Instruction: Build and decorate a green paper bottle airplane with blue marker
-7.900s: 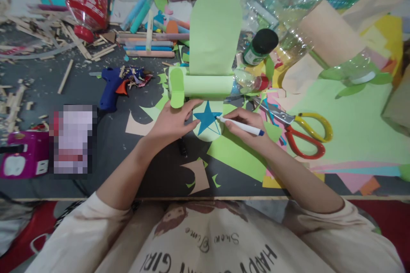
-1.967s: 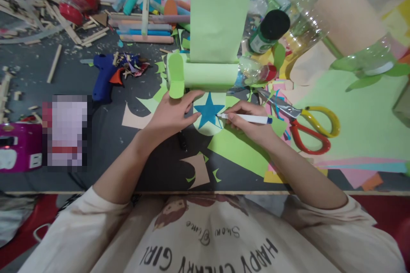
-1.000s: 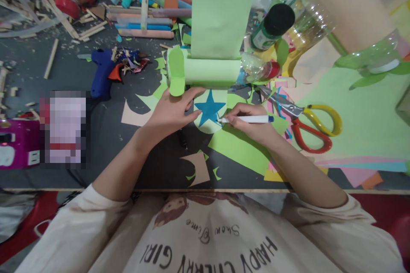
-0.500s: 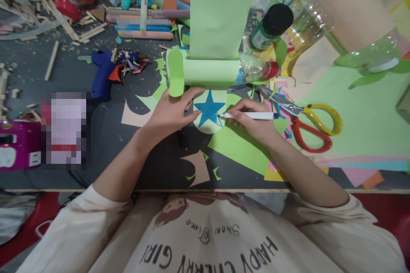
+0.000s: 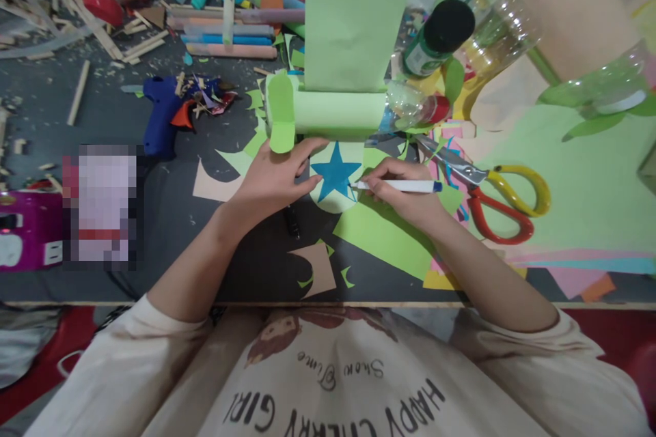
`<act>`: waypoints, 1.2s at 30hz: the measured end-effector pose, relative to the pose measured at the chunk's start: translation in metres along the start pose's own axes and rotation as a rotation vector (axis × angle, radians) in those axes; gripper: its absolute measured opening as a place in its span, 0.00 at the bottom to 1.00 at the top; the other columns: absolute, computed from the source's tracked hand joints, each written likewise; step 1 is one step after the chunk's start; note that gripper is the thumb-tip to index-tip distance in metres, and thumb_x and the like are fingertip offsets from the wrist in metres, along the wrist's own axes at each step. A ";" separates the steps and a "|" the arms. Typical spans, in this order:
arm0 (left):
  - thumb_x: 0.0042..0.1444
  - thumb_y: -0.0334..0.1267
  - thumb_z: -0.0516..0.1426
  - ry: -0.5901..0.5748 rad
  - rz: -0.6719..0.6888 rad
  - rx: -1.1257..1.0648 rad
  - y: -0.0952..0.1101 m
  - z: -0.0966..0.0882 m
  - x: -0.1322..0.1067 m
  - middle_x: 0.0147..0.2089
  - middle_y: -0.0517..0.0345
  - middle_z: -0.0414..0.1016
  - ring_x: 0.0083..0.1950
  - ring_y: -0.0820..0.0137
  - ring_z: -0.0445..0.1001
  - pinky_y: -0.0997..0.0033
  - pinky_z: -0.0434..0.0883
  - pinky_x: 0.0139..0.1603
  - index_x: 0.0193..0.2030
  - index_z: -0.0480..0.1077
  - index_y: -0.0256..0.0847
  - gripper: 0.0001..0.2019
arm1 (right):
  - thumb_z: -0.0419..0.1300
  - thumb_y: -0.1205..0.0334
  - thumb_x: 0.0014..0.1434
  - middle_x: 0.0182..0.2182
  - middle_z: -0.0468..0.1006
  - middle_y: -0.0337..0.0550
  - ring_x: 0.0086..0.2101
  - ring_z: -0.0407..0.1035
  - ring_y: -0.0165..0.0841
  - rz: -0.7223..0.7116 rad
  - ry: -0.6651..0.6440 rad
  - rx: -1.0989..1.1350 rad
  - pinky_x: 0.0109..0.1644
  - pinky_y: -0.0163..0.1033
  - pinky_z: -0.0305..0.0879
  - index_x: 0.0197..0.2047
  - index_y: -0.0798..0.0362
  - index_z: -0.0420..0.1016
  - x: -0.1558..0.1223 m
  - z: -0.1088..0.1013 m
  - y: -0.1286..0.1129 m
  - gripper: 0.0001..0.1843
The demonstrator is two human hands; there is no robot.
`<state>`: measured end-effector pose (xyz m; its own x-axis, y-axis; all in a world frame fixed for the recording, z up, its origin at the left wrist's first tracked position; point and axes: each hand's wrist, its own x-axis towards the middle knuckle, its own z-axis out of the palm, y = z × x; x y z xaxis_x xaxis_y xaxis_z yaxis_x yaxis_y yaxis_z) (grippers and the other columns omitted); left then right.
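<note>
My right hand [image 5: 402, 188] pinches a white marker pen [image 5: 413, 186] with a blue end, its tip at the lower right arm of a blue star [image 5: 335, 174]. That arm is partly outlined, with pale paper showing inside the line. The star is on a light green rounded paper flap [image 5: 328, 203] below a bottle tube wrapped in pale green paper [image 5: 338, 113]. My left hand [image 5: 279, 174] lies with thumb and forefinger spread at the flap's left side, steadying it; its other fingers are partly hidden under a bright green paper strip [image 5: 281, 113].
Scissors [image 5: 505, 201] with red and yellow handles lie to the right on paper. At left are a blue glue gun [image 5: 161, 116] and a purple box [image 5: 31, 231]. A green bottle with a black cap [image 5: 441, 37], markers [image 5: 230, 37] and wood sticks [image 5: 146, 46] sit farther back.
The pen and both hands have barely moved; the tip stays at the star's lower right arm. The view has shifted slightly.
</note>
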<state>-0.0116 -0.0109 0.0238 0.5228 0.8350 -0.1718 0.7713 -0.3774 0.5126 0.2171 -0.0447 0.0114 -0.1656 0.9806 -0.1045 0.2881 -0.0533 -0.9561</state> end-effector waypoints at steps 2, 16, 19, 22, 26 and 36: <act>0.62 0.45 0.50 -0.001 -0.001 -0.001 0.000 0.000 0.000 0.30 0.61 0.65 0.33 0.68 0.67 0.72 0.64 0.44 0.64 0.63 0.43 0.25 | 0.62 0.60 0.50 0.19 0.75 0.38 0.21 0.65 0.28 0.008 -0.022 0.001 0.24 0.34 0.59 0.21 0.51 0.72 0.000 -0.001 -0.001 0.08; 0.61 0.45 0.51 -0.003 0.000 -0.015 -0.002 0.001 0.000 0.30 0.62 0.65 0.33 0.68 0.67 0.72 0.64 0.44 0.64 0.64 0.44 0.25 | 0.61 0.62 0.49 0.18 0.75 0.37 0.19 0.64 0.27 0.050 -0.037 0.066 0.24 0.34 0.59 0.22 0.51 0.73 0.001 -0.002 -0.002 0.06; 0.61 0.45 0.51 -0.001 -0.007 -0.011 -0.001 0.000 0.000 0.30 0.61 0.65 0.33 0.68 0.67 0.71 0.64 0.44 0.64 0.64 0.43 0.25 | 0.62 0.60 0.50 0.20 0.77 0.38 0.21 0.65 0.28 0.014 -0.025 0.043 0.24 0.34 0.60 0.23 0.51 0.73 0.001 -0.001 -0.002 0.07; 0.61 0.45 0.51 0.006 -0.010 -0.005 -0.001 0.001 0.000 0.30 0.61 0.65 0.34 0.67 0.67 0.71 0.64 0.44 0.64 0.64 0.43 0.25 | 0.63 0.60 0.51 0.21 0.77 0.39 0.22 0.67 0.29 0.010 -0.050 0.013 0.25 0.34 0.60 0.22 0.51 0.73 0.000 -0.001 -0.001 0.08; 0.61 0.45 0.51 0.013 -0.008 -0.003 -0.001 0.001 0.000 0.30 0.60 0.65 0.34 0.67 0.68 0.72 0.65 0.43 0.64 0.65 0.43 0.25 | 0.62 0.62 0.49 0.21 0.79 0.39 0.23 0.69 0.30 0.039 -0.107 0.021 0.26 0.34 0.61 0.22 0.51 0.75 -0.001 -0.003 0.000 0.07; 0.61 0.45 0.51 0.010 -0.007 -0.013 -0.002 0.001 0.000 0.30 0.61 0.65 0.34 0.68 0.67 0.72 0.65 0.44 0.64 0.65 0.44 0.25 | 0.62 0.62 0.50 0.19 0.76 0.37 0.20 0.65 0.28 0.019 0.020 0.051 0.25 0.35 0.61 0.23 0.51 0.73 0.000 -0.001 -0.001 0.07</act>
<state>-0.0125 -0.0108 0.0219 0.5137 0.8415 -0.1675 0.7702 -0.3662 0.5222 0.2175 -0.0449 0.0125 -0.1416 0.9829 -0.1176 0.2427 -0.0807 -0.9667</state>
